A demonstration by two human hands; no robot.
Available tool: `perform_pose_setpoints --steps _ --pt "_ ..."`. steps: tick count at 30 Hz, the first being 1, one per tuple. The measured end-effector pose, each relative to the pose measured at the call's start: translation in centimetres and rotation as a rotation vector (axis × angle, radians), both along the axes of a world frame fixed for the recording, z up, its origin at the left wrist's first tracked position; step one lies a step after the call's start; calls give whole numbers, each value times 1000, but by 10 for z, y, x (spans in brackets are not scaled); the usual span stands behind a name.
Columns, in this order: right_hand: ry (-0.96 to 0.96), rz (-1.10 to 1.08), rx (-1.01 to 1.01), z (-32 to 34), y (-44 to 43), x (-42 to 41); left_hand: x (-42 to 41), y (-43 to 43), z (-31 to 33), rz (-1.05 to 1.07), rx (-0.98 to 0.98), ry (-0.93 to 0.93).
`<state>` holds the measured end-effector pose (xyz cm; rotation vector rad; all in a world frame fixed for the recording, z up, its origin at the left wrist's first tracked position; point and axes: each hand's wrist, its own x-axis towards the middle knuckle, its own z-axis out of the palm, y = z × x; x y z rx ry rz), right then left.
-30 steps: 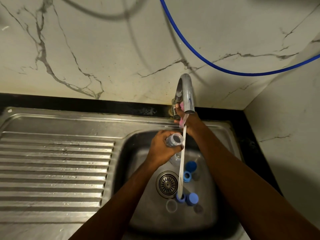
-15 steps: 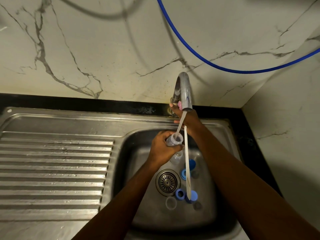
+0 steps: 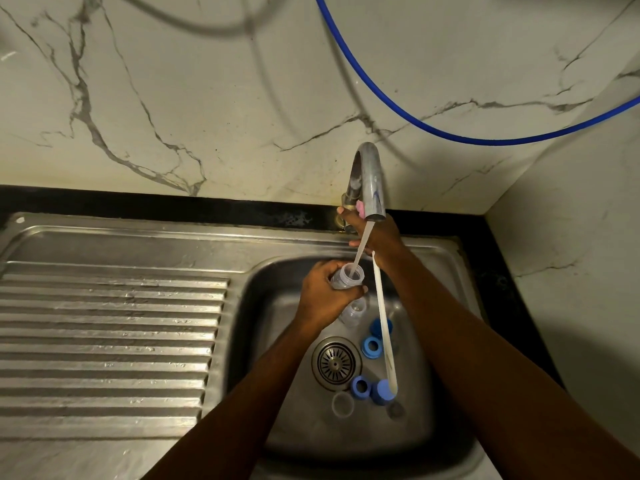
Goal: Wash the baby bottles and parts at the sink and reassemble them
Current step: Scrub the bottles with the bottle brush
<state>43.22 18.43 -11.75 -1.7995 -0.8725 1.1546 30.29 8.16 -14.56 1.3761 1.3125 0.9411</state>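
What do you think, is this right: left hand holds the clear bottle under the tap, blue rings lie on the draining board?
The head view shows the blue rings in the sink basin, not on the draining board. The left hand does hold the clear bottle under the tap.

Fingers of right hand [image 3: 377, 237] mostly behind chrome tap spout [image 3: 369, 181]; grip unclear, small pink thing [image 3: 361, 206] there unidentifiable. The left hand [image 3: 323, 296] wraps clear plastic baby bottle [image 3: 351, 273], only open neck shows. A second clear bottle [image 3: 353, 311] half under that hand. Thin blue hose [image 3: 433, 129] cut by top and right edges. Forearms cut at bottom edge.
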Motion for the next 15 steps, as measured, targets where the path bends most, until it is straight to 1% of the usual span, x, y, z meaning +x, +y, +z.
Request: perform_pose_setpoints --steps 2,8,11,15 --pt "-37 9 9 1 -1 1 0 0 -1 -6 -5 -5" --pt "-245 48 32 5 -2 2 -1 -2 1 -7 -15 -7" --pt "-206 7 -3 12 -10 4 -4 -4 4 -6 -5 -16" --pt "-157 32 -2 16 -20 7 -8 -7 7 29 -34 -56"
